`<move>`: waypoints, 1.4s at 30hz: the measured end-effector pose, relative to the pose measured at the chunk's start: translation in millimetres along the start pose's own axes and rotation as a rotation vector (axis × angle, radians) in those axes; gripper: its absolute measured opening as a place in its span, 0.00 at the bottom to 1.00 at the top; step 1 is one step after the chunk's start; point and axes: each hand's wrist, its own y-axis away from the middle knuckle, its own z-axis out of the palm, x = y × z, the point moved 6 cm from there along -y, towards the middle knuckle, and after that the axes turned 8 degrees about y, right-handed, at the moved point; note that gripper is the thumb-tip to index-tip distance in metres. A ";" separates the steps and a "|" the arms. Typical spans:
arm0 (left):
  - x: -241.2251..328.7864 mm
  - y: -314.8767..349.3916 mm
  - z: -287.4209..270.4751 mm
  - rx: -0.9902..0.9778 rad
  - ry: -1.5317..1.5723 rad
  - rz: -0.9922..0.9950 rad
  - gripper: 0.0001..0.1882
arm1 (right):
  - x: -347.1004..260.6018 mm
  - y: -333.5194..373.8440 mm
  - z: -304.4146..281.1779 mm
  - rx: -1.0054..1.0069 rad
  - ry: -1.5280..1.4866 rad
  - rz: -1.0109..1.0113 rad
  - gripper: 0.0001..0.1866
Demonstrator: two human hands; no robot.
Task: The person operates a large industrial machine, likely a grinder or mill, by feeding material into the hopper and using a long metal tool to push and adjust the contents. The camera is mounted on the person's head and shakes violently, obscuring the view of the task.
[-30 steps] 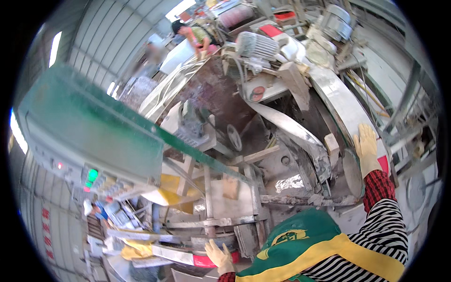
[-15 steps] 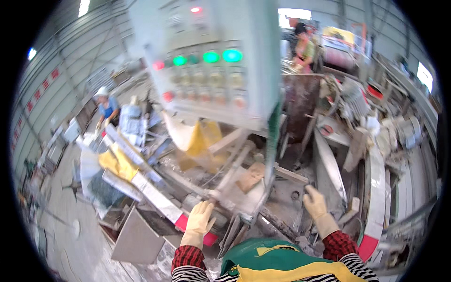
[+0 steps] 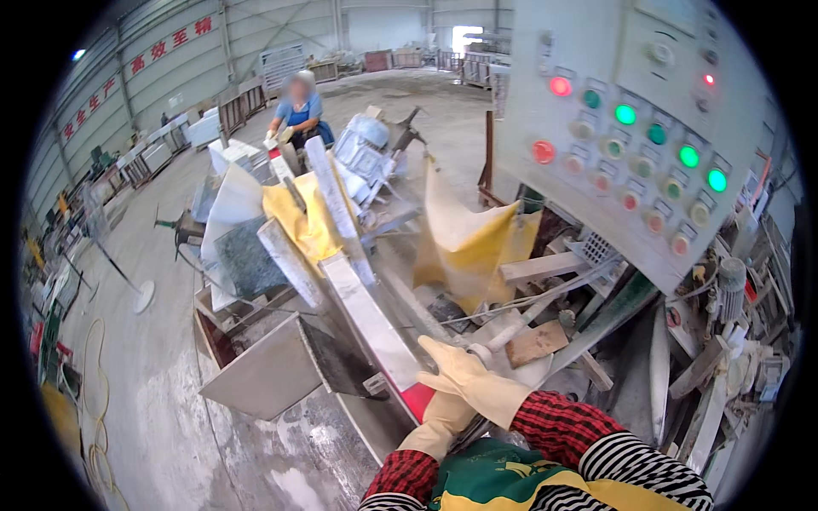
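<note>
Both my hands wear cream rubber gloves and come together low in the middle. My right hand lies across the top of my left, with its fingers stretched apart toward the left and nothing visible in them. My left hand sits underneath, and its fingers are mostly hidden by the right. Right beside them is the red end of a long pale rail that runs away from me. To the right of the rail, a brown block rests among dusty machine parts.
A control panel with lit green and red buttons hangs at the upper right. Yellow and white sheeting drapes below it. Left of the rail stands a grey metal bin. Farther off, a co-worker in blue works beside a motor.
My view has swung left, so the panel now sits farther right. My hands were wide apart; the right has come across onto the left.
</note>
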 end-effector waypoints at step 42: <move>114.3 -43.8 -5.5 -0.101 -1.082 0.045 0.21 | 286.4 744.9 131.5 2.145 -1.088 1.248 0.17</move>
